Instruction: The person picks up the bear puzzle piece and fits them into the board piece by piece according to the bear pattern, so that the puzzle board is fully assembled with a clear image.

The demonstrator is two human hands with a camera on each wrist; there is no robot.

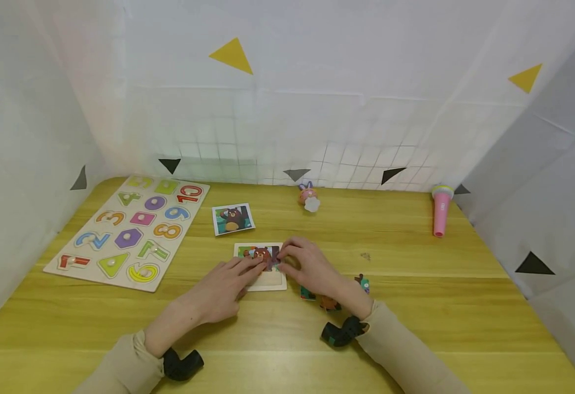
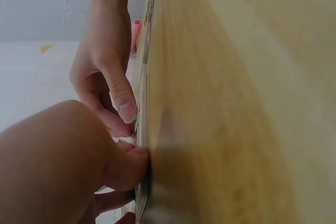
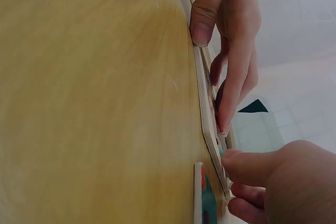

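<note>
A small wooden puzzle board (image 1: 268, 282) lies on the table, its upper part filled with bear-picture pieces and its lower strip bare wood. My left hand (image 1: 223, 290) rests on the board's left side, extended fingertips pressing the bear piece (image 1: 261, 253). At the board's right edge, my right hand (image 1: 312, 268) pinches a puzzle piece (image 3: 221, 141) between thumb and fingers. That piece is mostly covered by the fingers. Beneath and beside the right wrist lie loose puzzle pieces (image 1: 330, 303), partly hidden by the forearm.
Behind the board lies a bear picture card (image 1: 233, 219). A number-and-shape peg board (image 1: 134, 232) occupies the left. Toward the back are a small pink rabbit-eared toy (image 1: 309, 197) and, at right, a pink toy microphone (image 1: 441, 213). White sheeting (image 1: 287, 126) encloses the table.
</note>
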